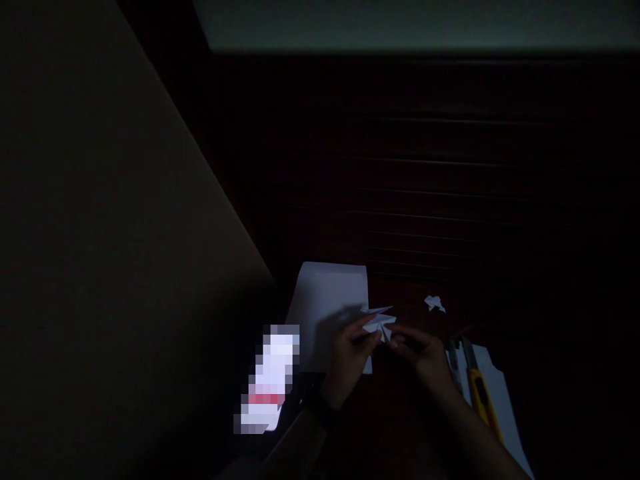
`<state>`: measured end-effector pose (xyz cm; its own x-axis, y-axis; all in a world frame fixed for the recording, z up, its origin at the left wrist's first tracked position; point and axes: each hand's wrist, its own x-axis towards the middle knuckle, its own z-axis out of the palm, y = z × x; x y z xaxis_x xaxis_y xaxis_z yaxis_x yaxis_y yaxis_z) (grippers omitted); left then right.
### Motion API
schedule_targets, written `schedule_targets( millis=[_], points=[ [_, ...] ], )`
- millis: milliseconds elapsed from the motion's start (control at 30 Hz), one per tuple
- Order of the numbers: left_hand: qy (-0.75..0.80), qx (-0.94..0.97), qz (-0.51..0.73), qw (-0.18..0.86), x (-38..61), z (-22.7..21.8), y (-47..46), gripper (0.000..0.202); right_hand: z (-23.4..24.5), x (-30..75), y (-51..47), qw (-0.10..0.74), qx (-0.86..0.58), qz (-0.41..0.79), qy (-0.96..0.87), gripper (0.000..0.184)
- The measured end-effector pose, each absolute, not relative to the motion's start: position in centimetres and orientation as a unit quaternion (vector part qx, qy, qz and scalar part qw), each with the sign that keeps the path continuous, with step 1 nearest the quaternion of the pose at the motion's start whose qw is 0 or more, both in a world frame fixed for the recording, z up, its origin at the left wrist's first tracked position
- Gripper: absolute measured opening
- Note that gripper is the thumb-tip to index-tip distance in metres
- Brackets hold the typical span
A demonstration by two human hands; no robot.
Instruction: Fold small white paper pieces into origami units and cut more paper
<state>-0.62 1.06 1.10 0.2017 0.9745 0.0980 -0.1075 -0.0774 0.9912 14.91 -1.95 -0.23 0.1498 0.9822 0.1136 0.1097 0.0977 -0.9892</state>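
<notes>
A small folded piece of white paper, with pointed flaps sticking out at the top and bottom, is held up between my two hands. My left hand pinches its left side between thumb and fingers; a dark band circles that wrist. From the other side my right hand grips the lower right part with its fingertips. Parts of the fold are hidden behind the fingers. Behind my left hand lies a large white sheet of paper, shaded by the hand.
A lit, pixelated screen glows at the left. A small folded paper piece lies at the back right. On white paper at the right rests a yellow utility knife, beside a dark slim object. A wall rises left; the scene is very dark.
</notes>
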Motion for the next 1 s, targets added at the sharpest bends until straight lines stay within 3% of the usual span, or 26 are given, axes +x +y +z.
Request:
schedule_targets(
  millis=[200,400,633,800,1000],
  points=[
    [0.368,0.488,0.489,0.622,-1.0,2.2,0.7,0.076,0.2,15.0,-1.8,0.552,-0.518,0.352,-0.55,0.012],
    [0.374,0.467,0.471,0.648,-1.0,2.3,0.9,0.043,0.5,15.5,-1.8,0.52,-0.496,0.385,-0.579,0.009],
    [0.41,0.441,0.535,0.593,-0.4,1.1,1.0,0.062,0.8,15.2,-1.8,0.509,-0.498,0.244,-0.658,0.013],
    [0.42,0.406,0.564,0.585,0.1,0.6,0.6,0.059,-0.2,15.2,-2.6,0.466,-0.484,0.124,-0.73,0.027],
    [0.407,0.412,0.563,0.59,0.4,1.0,0.1,0.05,-0.6,15.4,-3.2,0.466,-0.489,0.088,-0.732,0.029]
  ],
)
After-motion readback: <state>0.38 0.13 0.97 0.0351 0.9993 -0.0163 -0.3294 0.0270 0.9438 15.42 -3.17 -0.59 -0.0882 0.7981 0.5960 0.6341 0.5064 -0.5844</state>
